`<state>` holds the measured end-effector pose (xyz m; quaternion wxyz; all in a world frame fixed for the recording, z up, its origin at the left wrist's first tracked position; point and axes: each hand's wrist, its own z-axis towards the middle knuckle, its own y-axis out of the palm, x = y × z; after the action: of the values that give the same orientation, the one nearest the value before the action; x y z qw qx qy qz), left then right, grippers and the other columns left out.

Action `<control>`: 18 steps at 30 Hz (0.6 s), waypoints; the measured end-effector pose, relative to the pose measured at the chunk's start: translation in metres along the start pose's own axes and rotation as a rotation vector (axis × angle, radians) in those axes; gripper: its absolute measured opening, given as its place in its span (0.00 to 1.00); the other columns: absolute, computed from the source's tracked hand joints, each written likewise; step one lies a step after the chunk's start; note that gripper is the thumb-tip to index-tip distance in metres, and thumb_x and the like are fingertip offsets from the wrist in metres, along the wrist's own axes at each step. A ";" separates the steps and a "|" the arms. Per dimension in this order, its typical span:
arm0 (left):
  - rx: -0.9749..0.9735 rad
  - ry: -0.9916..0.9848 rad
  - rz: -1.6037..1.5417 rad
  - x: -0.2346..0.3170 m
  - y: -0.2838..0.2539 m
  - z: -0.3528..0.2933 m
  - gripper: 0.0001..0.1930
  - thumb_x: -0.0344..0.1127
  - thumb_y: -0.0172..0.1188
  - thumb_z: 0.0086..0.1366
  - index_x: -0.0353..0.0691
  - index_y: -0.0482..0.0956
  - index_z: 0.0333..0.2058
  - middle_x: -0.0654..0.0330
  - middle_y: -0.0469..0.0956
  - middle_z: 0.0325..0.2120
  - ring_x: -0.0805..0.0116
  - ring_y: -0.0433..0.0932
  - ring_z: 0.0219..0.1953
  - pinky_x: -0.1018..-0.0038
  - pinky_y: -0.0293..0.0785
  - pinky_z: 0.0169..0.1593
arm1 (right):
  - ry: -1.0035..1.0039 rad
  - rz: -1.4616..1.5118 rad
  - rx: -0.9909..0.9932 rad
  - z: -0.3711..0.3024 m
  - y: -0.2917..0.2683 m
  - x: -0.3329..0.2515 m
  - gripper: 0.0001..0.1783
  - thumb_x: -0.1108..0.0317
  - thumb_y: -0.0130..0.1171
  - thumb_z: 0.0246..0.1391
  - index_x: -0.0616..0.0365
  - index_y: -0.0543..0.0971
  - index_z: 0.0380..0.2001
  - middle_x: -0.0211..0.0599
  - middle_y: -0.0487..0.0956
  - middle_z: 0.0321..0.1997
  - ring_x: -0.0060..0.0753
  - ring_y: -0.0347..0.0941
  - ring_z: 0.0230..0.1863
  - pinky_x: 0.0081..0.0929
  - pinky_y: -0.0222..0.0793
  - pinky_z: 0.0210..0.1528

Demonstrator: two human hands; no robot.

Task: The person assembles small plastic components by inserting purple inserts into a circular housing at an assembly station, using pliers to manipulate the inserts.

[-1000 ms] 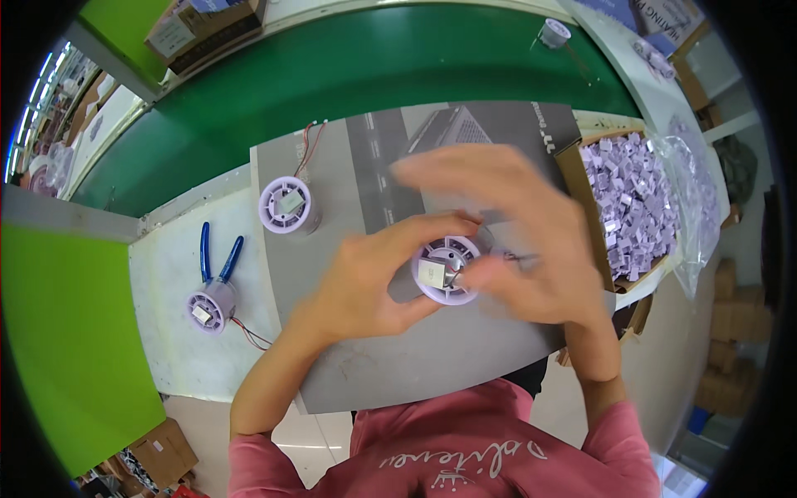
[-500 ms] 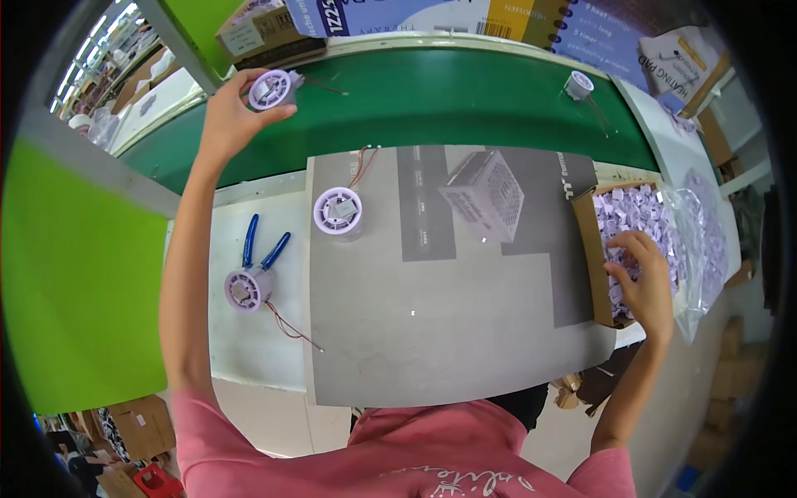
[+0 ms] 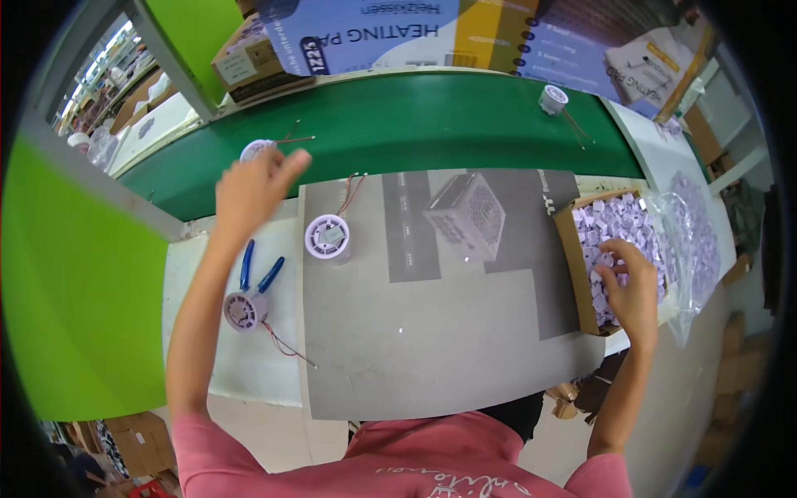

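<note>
My left hand [image 3: 253,195] is beside a round pale-lilac motor-like part [image 3: 256,149] with thin red wires, on the green belt. Its thumb is stretched out to the right, the fingers are partly hidden, and the part looks free of them. Over an open carton [image 3: 588,295] full of small pale-lilac blocks [image 3: 618,217], my right hand [image 3: 633,286] has curled fingers closed around one small block among the others. A similar round part [image 3: 328,236], with a grey square piece on top, stands on the grey board. Another round part [image 3: 244,310] covers the jaws of blue-handled pliers [image 3: 270,275].
Along the back runs the green belt [image 3: 415,124], carrying another round wired part [image 3: 554,100] at the right. A grey printed board [image 3: 448,349] covers the middle of the worktop. Clear plastic bag [image 3: 685,266] lies against the carton's right side. A green panel [image 3: 83,307] bounds the left.
My left hand has let go of the round part, leaving it on the belt, and has drawn back toward me. My right hand's fingers have closed more among the small blocks.
</note>
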<state>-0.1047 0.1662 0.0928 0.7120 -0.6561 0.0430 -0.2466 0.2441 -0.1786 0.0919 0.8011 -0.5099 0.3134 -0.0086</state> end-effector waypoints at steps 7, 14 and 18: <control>-0.125 0.228 0.189 0.047 0.037 -0.094 0.29 0.56 0.69 0.54 0.38 0.75 0.44 0.51 0.80 0.32 0.47 0.81 0.34 0.60 0.77 0.37 | -0.218 0.065 0.143 0.010 0.002 -0.022 0.19 0.86 0.64 0.43 0.60 0.80 0.42 0.39 0.82 0.42 0.41 0.78 0.40 0.29 0.74 0.42; -0.124 0.308 0.033 0.057 0.036 -0.115 0.23 0.40 0.66 0.49 0.37 0.73 0.43 0.48 0.78 0.36 0.45 0.80 0.36 0.55 0.76 0.38 | -0.385 0.390 0.000 0.026 0.047 -0.066 0.21 0.83 0.67 0.44 0.59 0.80 0.44 0.38 0.83 0.42 0.37 0.80 0.38 0.28 0.76 0.41; -0.012 0.190 0.045 0.036 0.049 -0.075 0.22 0.39 0.66 0.49 0.37 0.73 0.42 0.47 0.77 0.38 0.46 0.80 0.37 0.53 0.76 0.39 | -0.465 0.485 -0.092 0.019 0.119 -0.099 0.19 0.83 0.63 0.47 0.60 0.78 0.45 0.42 0.80 0.42 0.44 0.78 0.41 0.35 0.76 0.45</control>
<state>-0.0877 0.0840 0.0455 0.7060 -0.6330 0.1265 -0.2913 0.1378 -0.0736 0.0485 0.8060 -0.4443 0.2346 0.3130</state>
